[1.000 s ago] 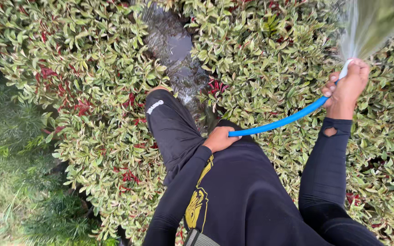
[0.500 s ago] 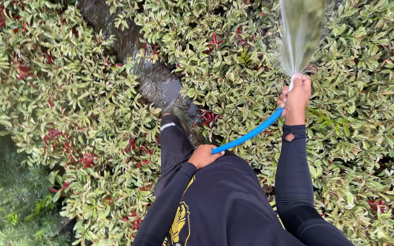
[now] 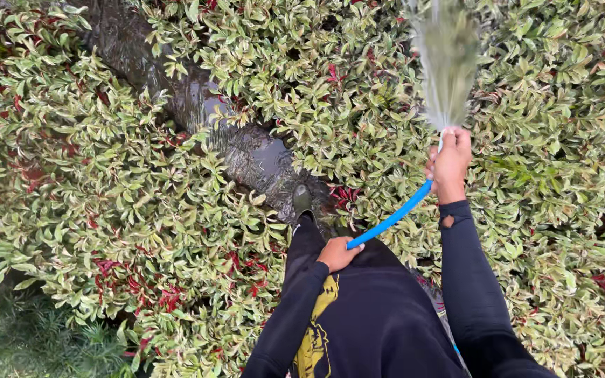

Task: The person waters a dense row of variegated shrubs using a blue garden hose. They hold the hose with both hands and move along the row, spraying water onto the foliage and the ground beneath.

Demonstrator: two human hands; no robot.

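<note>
My right hand [image 3: 448,162] is stretched forward and grips the end of a blue hose [image 3: 390,219]. A fan of water spray [image 3: 446,63] shoots from the hose end over the leafy shrubs [image 3: 316,91]. Close to my waist, my left hand [image 3: 337,253] holds the hose lower down, and the blue length runs straight between both hands. I wear black long sleeves and a black top with a yellow print. One dark boot [image 3: 302,201] stands on a wet strip of ground.
Dense shrubs with green, cream and red leaves [image 3: 106,210] surround me on both sides. A narrow wet muddy path [image 3: 246,150] runs diagonally from upper left to my foot. Darker low grass [image 3: 29,343] lies at the bottom left.
My right hand and the spray have moved left across the view, toward the middle. The wet path now shows further along to the upper left.
</note>
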